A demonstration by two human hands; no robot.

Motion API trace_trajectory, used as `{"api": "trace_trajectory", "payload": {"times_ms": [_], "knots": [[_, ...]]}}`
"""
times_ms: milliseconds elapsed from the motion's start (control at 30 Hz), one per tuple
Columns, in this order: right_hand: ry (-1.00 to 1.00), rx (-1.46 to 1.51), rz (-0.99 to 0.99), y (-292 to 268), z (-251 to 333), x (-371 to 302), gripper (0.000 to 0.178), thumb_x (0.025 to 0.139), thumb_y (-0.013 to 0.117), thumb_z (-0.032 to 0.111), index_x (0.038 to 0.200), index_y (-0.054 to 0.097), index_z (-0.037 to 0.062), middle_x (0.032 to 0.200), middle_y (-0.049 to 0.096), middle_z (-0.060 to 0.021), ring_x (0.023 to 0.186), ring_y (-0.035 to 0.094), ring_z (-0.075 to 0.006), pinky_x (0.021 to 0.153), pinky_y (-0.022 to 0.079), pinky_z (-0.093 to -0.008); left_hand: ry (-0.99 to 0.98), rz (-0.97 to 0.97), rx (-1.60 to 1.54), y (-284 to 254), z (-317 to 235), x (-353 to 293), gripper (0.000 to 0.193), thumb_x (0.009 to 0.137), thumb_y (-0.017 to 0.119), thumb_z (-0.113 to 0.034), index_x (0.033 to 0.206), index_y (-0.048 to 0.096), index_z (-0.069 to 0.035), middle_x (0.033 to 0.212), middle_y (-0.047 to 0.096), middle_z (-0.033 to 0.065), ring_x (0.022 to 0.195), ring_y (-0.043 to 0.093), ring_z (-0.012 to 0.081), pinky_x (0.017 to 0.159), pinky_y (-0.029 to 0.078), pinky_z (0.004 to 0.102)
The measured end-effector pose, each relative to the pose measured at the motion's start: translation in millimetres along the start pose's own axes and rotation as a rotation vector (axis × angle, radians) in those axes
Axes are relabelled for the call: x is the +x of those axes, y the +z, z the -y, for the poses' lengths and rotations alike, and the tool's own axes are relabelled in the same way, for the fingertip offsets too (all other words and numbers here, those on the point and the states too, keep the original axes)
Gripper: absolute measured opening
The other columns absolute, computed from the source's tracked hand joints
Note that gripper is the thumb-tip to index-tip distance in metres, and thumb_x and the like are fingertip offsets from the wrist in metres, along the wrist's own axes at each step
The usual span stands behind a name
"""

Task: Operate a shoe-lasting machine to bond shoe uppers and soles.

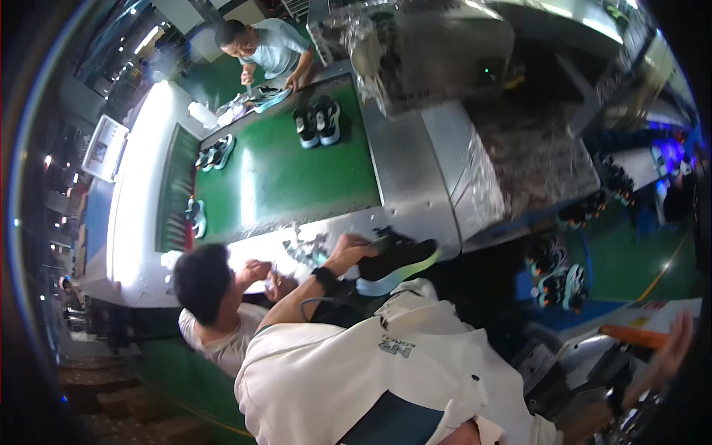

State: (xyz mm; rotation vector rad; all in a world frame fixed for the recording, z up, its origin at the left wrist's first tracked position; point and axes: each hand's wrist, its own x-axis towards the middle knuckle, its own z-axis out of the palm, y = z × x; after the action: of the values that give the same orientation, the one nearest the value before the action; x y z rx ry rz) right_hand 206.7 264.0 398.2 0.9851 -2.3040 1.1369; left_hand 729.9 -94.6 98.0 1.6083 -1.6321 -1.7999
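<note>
My left hand (351, 249), with a black band at the wrist, is closed on the heel end of a black shoe (393, 261). The shoe has a thick pale sole that turns yellow-green toward one end. It is held in front of my body, by the near edge of the metal table. Far to the right, my right hand (671, 347) is stretched out, its fingers extended and somewhat blurred. It is beside an orange bar (634, 335) on a machine; contact between them cannot be made out.
A green conveyor belt (289, 185) carries a pair of black shoes (317, 122) and others along its left side. One co-worker (204, 297) sits close on my left, another (271, 52) stands at the far end. A plastic-wrapped machine (434, 59) and shoe racks (556, 274) are on the right.
</note>
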Motion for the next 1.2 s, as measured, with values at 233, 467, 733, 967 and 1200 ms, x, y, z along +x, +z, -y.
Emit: {"api": "trace_trajectory", "payload": {"times_ms": [233,467,733,967,1200], "knots": [[-0.489,0.141,0.359,243,175,209,0.025,0.083,0.064,0.002,0.108,0.063,-0.0001,0.100,0.067,-0.0070,0.091,0.062,-0.0147,0.082,0.048,-0.0277,-0.017,-0.648,-0.267,-114,57,92,0.043,0.070,0.079,-0.017,0.103,0.062,0.006,0.080,0.061,0.0042,0.068,0.055,0.0136,0.062,0.045,0.0276],[-0.075,0.024,0.775,349,243,254,0.015,0.087,0.058,0.014,0.080,0.061,0.0011,0.068,0.064,-0.0046,0.058,0.060,-0.0095,0.048,0.046,-0.0240,0.168,-1.128,0.188,-168,139,244,0.040,0.065,0.061,-0.005,0.102,0.047,0.000,0.084,0.059,0.0227,0.074,0.059,0.0405,0.074,0.047,0.0462],[-0.032,-0.428,0.634,354,92,132,0.025,0.078,0.067,0.020,0.093,0.068,-0.0001,0.085,0.070,-0.0149,0.078,0.067,-0.0343,0.076,0.054,-0.0401,0.250,-1.019,0.456,-146,61,216,0.064,0.079,0.072,-0.019,0.134,0.045,0.001,0.128,0.051,0.0244,0.121,0.047,0.0402,0.103,0.034,0.0510],[-0.013,-0.355,0.314,398,5,81,0.033,0.093,0.050,0.028,0.110,0.058,0.0012,0.097,0.065,-0.0217,0.085,0.064,-0.0386,0.073,0.052,-0.0493,0.579,0.040,-0.261,17,-172,119,0.026,0.086,0.065,-0.002,0.110,0.064,0.007,0.103,0.069,0.0156,0.095,0.067,0.0220,0.086,0.051,0.0293],[-0.028,-0.282,0.301,382,8,79,0.030,0.091,0.051,0.029,0.101,0.056,0.0006,0.086,0.064,-0.0182,0.080,0.065,-0.0358,0.069,0.051,-0.0462,0.926,0.683,-0.085,111,-307,52,0.034,0.078,0.075,-0.004,0.109,0.066,0.005,0.112,0.068,0.0202,0.109,0.063,0.0290,0.099,0.046,0.0395]]}}
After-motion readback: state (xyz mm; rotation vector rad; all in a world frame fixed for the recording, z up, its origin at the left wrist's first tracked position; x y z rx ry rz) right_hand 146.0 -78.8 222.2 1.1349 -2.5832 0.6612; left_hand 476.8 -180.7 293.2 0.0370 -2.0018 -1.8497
